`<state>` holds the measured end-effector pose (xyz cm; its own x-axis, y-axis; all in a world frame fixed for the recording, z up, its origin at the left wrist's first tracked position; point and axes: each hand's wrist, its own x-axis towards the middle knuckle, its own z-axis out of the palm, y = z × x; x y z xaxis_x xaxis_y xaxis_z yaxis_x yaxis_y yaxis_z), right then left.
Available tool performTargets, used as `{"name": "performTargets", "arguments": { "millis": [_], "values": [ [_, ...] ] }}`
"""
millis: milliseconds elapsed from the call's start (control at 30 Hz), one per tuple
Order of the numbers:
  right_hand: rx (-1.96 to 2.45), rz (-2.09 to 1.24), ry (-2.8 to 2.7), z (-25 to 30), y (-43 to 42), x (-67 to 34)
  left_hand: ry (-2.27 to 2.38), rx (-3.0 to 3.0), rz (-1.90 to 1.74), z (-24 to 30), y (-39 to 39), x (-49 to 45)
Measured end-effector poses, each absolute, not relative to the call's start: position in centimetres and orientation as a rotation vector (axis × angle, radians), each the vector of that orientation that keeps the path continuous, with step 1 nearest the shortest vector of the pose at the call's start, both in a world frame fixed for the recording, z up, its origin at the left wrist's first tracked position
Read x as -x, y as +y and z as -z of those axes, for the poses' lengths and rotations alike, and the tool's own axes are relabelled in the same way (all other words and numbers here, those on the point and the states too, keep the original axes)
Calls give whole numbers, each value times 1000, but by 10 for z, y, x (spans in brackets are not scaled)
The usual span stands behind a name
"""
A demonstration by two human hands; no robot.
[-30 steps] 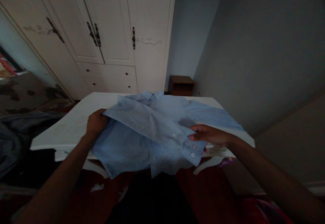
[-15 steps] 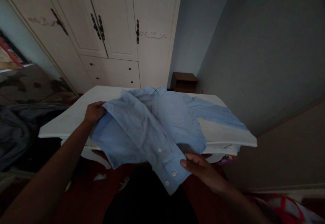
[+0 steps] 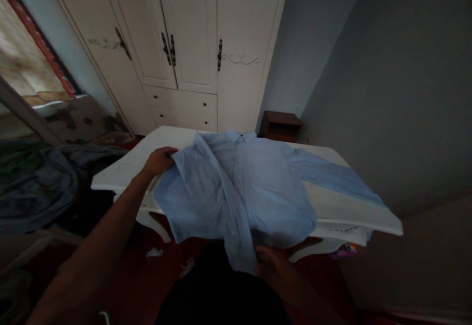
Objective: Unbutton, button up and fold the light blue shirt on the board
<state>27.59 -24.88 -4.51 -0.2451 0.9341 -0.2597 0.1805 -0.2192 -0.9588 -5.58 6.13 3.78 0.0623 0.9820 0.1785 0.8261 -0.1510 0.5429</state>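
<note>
A light blue button-up shirt (image 3: 273,182) lies front side up on a white table (image 3: 129,150), its collar at the far edge and its hem hanging over the near edge. One sleeve (image 3: 221,192) is folded diagonally across the front, with its cuff hanging below the hem. My left hand (image 3: 160,160) pinches the fabric near that sleeve's upper edge, at the left of the shirt. Beside the cuff, my right hand (image 3: 275,268) is closed on its right edge; some fingers are in shadow. The other sleeve (image 3: 339,175) stretches out to the right across the table.
A white wardrobe (image 3: 184,30) with dark handles stands behind the table. A small brown box-shaped stand (image 3: 280,125) sits by the wall. Dark clothes (image 3: 55,177) are piled at the left. Below is a red floor (image 3: 140,285) with white scraps.
My right hand has drawn the cuff leftward and a little lower, so the sleeve now looks narrower and its buttons are turned mostly from view. My left hand keeps its grip. The view has shifted.
</note>
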Motion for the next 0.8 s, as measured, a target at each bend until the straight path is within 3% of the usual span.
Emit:
{"name": "performTargets", "arguments": {
  "millis": [100, 300, 467, 633, 800],
  "values": [
    [1527, -1235, -1533, 21, -228, -280, 1871, -2101, -847, -42, 40, 46],
    [1594, -712, -1859, -54, -157, -248, 1932, -1906, -1572, -20, -43, 1],
    [1889, -283, -2140, -62, -104, -209, 1738, -1406, -1730, 21, -118, -33],
    [1939, -263, -2299, -57, -83, -202, 1616, -1196, -1343, 46, -155, -46],
    [1695, -610, -2324, -73, -69, -229, 1383, -1018, -1209, 55, -155, -65]
  ]
}}
